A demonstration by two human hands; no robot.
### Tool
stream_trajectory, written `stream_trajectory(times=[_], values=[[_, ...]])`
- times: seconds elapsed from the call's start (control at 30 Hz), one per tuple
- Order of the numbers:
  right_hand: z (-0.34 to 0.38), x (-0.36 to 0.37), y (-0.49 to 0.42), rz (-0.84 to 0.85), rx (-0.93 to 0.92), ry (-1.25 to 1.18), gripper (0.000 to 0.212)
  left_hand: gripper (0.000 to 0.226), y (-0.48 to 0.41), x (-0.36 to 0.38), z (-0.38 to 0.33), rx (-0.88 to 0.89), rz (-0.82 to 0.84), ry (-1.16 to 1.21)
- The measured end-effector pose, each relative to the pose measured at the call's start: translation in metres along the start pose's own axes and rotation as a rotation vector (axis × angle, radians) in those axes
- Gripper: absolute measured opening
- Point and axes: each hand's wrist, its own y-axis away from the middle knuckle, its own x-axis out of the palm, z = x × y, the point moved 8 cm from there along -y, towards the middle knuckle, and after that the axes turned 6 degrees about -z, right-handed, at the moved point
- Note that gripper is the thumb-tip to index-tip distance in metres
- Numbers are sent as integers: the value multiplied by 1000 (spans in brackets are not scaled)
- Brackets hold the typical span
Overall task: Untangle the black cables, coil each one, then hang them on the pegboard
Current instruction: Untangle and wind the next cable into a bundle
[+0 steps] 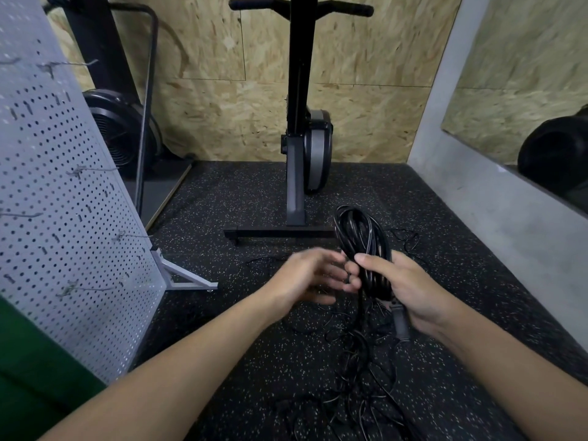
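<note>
- Floor (222, 202) is bounded by pegboard (63, 202) at left, wall (477, 202) at right.
- Coiled cable (362, 237) is gripped by right hand (410, 291); left hand (305, 278) is held open beside it.
- Tangled cables (359, 386) are strewn below.

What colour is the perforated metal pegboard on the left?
The perforated metal pegboard is light grey; the head view shows it.

Setting: a gym room. Reference was the grip, where the right hand (413, 291) held a cable coil (362, 237). Speckled black rubber floor (241, 198) lay beneath it. Just beyond it stood a black exercise machine (297, 90) with crossbar handles and a flywheel housing. Far to its left were a fan-wheel machine (117, 132) and a white pegboard (57, 186) on a stand. A chipboard wall (222, 122) ran behind, and a mirror (525, 90) hung to its right.
</note>
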Motion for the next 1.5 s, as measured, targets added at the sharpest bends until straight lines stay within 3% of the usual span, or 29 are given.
stream_trajectory(times=[0.17,0.3,0.37,0.43,0.53,0.67,0.77,0.87,0.9,1.0,1.1,1.33,1.5], values=[[13,14,9,138,-20,-180,57,27,11,35,29,88,368,-524],[10,-5,3,-20,-33,-158,37,18,11,29,38,-61,421,-604],[9,-22,-1,-148,-58,-27,22,12,10,24,39,-69,426,-640],[8,-40,-3,-266,-87,218,19,10,6,16,28,40,353,-771],[4,-54,-6,-309,-84,540,16,14,6,8,-15,357,125,-885],[-7,-42,-10,-106,-82,980,28,18,24,22,-62,764,-26,-1026],[-21,-22,-2,88,61,843,38,31,30,17,-78,877,-118,-944],[-24,-5,9,234,152,579,80,29,28,6,-82,861,-144,-844],[-23,0,13,270,156,555,77,26,27,4,-82,853,-146,-810],[-21,11,19,361,123,624,31,16,24,-2,-80,792,-126,-693],[-29,8,15,332,122,710,18,8,19,-10,-74,711,-94,-650],[-28,-3,4,236,99,658,14,9,13,-30,-67,664,-191,-645],[-32,-20,-1,168,90,614,34,29,-7,-55,-30,403,-162,-694]])
